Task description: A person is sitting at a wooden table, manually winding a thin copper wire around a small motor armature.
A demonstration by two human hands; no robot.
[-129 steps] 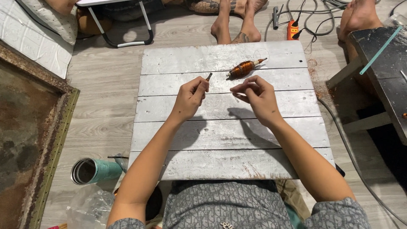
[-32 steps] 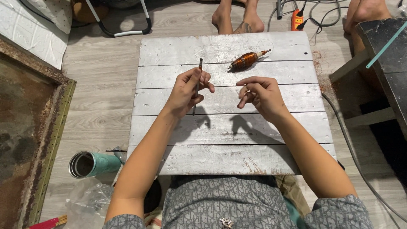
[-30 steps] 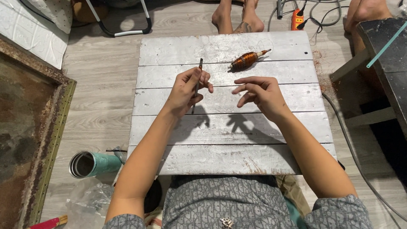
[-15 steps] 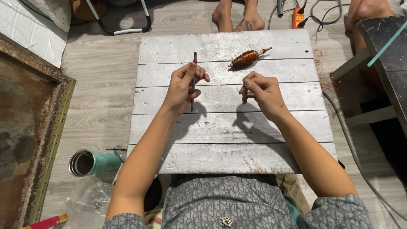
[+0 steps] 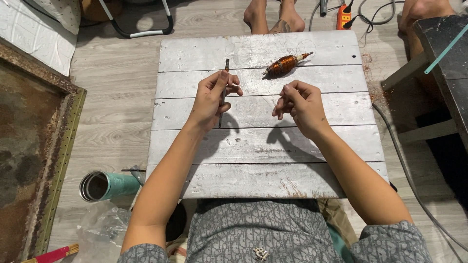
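Observation:
I sit at a low table of white-painted planks (image 5: 263, 146). My left hand (image 5: 210, 100) grips a thin dark rod (image 5: 225, 73) nearly upright, its tip pointing away from me. My right hand (image 5: 301, 104) hovers a hand's width to the right with its fingers curled and the fingertips pinched together; whether a fine wire is between them I cannot tell. A spindle wound with copper wire (image 5: 284, 64) lies on the table just beyond my right hand. Faint loops of thin wire lie around it.
A teal cup (image 5: 109, 185) lies on the floor at the left beside a rusty metal frame (image 5: 53, 160). Another person's bare feet (image 5: 273, 17) rest beyond the table. An orange power strip (image 5: 344, 13), a grey cable (image 5: 414, 180) and a dark bench (image 5: 446, 68) are at the right.
My left hand has raised the rod from lying low to nearly upright. My right hand has stayed beside it, its fingers curling and pinching. The copper spindle has not moved.

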